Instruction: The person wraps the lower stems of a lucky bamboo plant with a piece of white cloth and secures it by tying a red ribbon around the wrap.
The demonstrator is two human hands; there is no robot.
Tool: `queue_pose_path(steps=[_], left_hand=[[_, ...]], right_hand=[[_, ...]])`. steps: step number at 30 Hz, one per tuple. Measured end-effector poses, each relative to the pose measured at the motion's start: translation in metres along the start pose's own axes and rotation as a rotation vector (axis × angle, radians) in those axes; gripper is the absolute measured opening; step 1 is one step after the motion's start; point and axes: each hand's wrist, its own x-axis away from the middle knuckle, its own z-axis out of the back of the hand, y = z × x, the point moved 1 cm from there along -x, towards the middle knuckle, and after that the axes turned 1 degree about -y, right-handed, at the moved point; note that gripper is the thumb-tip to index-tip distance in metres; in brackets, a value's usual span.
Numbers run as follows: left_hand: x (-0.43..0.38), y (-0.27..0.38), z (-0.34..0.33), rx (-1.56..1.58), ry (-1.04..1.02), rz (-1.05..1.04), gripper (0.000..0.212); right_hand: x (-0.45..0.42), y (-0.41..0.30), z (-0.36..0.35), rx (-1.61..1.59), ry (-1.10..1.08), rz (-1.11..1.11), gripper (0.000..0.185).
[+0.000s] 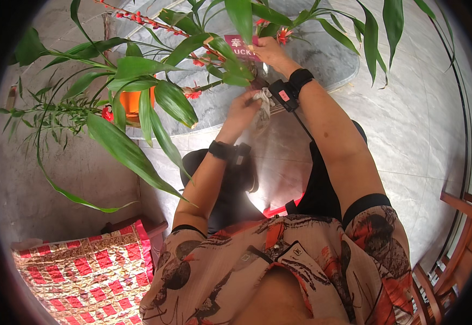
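My left hand (240, 110) grips a crumpled whitish cloth (264, 106) just off the near edge of a grey marble-patterned tabletop (325, 65). Farther out, my right hand (275, 53) has its fingers closed on the right edge of a magenta card (240, 42) that bears white writing. Green leaves cover part of the card. A small shiny object below the card is too hidden to name. Leafy potted plants (142, 69) with long green blades spread over the table's left side, and one rises from an orange pot (134, 101).
Red artificial flowers (282, 35) hang among the leaves. Long leaf blades (126, 152) droop beside my left forearm. A red-and-gold patchwork cover (85, 272) lies at lower left. Wooden furniture (463, 243) stands at right, near a dark cable (465, 122) along the floor.
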Motion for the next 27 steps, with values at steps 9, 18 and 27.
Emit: queue_pose_path(steps=[9,18,27], left_hand=[[0.002,-0.024,0.006,-0.040,-0.025,0.017,0.029],[0.003,-0.017,-0.001,-0.075,-0.040,-0.057,0.028],[0.009,-0.017,0.003,-0.131,0.022,-0.122,0.028]], right_hand=[[0.013,-0.011,-0.013,-0.198,0.044,-0.114,0.040],[0.010,0.002,-0.023,0.063,0.087,0.228,0.033],[0.021,-0.016,-0.030,-0.458,-0.042,-0.149,0.039]])
